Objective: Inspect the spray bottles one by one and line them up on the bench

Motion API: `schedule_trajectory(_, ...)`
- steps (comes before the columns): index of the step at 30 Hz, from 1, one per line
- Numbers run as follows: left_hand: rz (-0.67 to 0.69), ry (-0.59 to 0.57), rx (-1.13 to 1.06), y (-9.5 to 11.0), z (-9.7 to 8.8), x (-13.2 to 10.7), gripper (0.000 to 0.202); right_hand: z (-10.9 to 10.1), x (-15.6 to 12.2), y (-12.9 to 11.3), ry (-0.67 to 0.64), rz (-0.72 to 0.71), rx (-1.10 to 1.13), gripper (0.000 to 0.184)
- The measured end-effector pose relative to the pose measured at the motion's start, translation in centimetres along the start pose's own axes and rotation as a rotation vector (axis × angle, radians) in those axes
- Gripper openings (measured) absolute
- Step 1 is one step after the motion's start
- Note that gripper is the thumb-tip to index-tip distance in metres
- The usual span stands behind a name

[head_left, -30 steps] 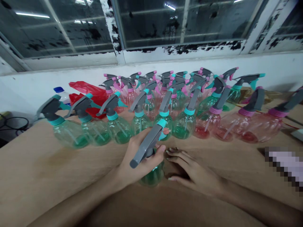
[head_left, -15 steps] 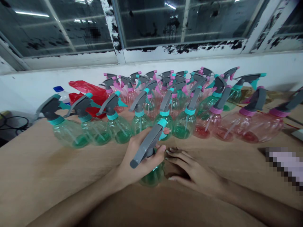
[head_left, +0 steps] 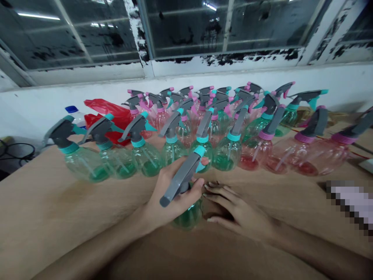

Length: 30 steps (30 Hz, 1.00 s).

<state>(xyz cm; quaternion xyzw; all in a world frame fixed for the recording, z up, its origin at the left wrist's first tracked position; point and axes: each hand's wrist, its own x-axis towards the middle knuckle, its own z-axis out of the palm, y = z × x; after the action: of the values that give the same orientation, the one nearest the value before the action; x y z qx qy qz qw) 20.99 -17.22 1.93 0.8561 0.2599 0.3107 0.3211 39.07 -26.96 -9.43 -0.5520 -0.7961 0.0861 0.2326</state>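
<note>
Head cam: green spray btl [head_left: 188, 217] w/ trigger head [head_left: 183, 175] apparently on, stands on tabletop [head_left: 72, 204] gripped by L hand [head_left: 162, 183], R hand [head_left: 233, 205] spread loosely beside it, lined-up spray btls [head_left: 147, 160] behind likewise topped, what's left unclear.

Dim light, glare on window [head_left: 186, 31], stretched edges

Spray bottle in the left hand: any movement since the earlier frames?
No. The spray bottle in the left hand shows no visible shift; its teal nozzle lines up as before with the green bottle standing behind it.
</note>
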Motion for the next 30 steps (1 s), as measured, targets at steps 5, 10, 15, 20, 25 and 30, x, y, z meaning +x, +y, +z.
schedule_trajectory(5, 0.018, -0.021, 0.017, -0.2, 0.0, 0.0, 0.029, 0.2, -0.1, 0.3, -0.007, -0.019, -0.009, 0.055)
schedule_trajectory(10, 0.044, -0.004, 0.024, -0.6, 0.2, -0.1, 0.03, 0.3, -0.1, 0.4, 0.003, -0.023, -0.013, 0.054)
schedule_trajectory(15, 0.054, 0.003, -0.002, -0.4, 0.1, -0.1, 0.026, 0.3, -0.1, 0.3, 0.01, -0.02, -0.019, 0.054)
schedule_trajectory(20, 0.019, -0.013, 0.057, -0.2, 0.1, -0.1, 0.028, 0.2, 0.0, 0.2, -0.006, -0.006, -0.016, 0.053)
schedule_trajectory(25, 0.025, 0.012, 0.085, -0.6, 0.4, -0.1, 0.03, 0.3, -0.1, 0.3, 0.009, -0.011, 0.0, 0.051)
schedule_trajectory(30, 0.024, 0.05, 0.067, -1.0, 0.7, -0.1, 0.029, 0.2, -0.1, 0.3, -0.002, -0.007, -0.004, 0.05)
